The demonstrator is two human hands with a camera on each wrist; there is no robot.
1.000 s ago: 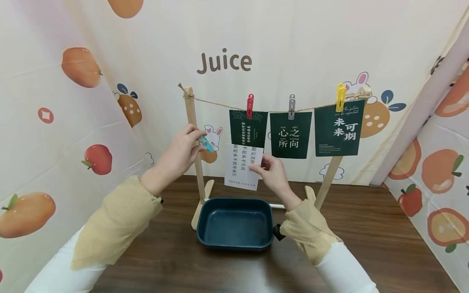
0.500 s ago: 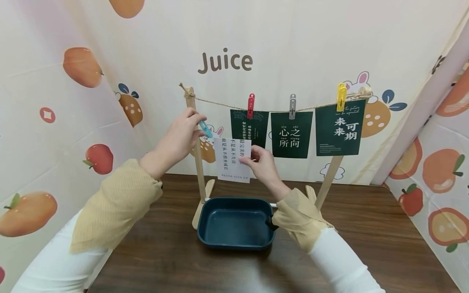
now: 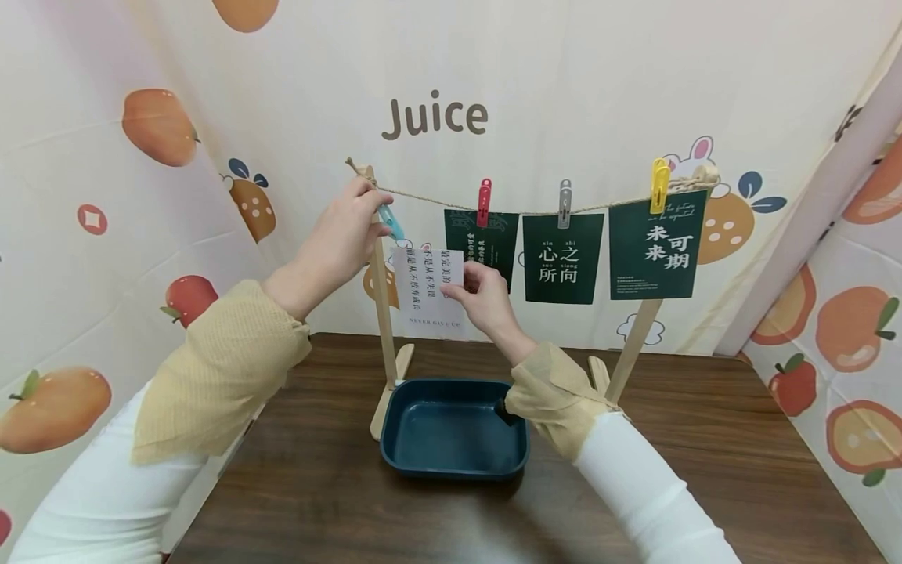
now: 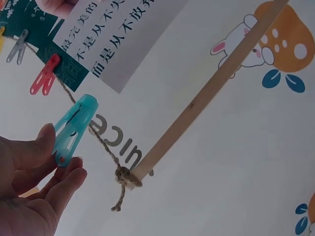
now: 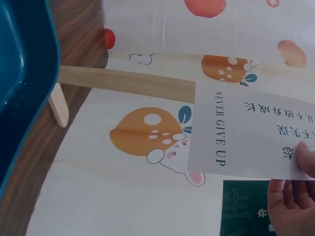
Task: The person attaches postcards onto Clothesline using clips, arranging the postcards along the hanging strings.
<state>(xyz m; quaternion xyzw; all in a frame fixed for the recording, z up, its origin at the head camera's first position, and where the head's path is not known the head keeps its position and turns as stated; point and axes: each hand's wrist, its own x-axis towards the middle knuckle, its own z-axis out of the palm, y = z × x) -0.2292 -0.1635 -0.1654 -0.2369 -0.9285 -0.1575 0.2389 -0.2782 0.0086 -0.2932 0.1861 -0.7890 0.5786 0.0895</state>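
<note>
Between thumb and fingers, my left hand (image 3: 345, 231) pinches a light-blue clothespin (image 3: 391, 222), just below the left end of the twine (image 3: 416, 194). In the left wrist view the clothespin (image 4: 76, 129) looks closed, with nothing in its jaws. My right hand (image 3: 488, 300) holds a white printed card (image 3: 428, 294) by its right edge; it hangs under the twine, its top edge a little below the clothespin. Three dark green cards hang to the right: one under a red clothespin (image 3: 484, 204), partly hidden by my right hand, one under a grey clothespin (image 3: 564, 204), one under a yellow clothespin (image 3: 659, 186).
Wooden posts (image 3: 385, 329) on flat feet hold the twine at both ends. A dark blue rectangular tray (image 3: 454, 473) stands on the brown wooden table (image 3: 669, 470) below the line. Behind hangs a fruit-printed curtain (image 3: 564, 78).
Both hands have moved up and to the left. The left hand brought the blue clothespin close to the twine, and the right hand carried the white card off the leftmost green card.
</note>
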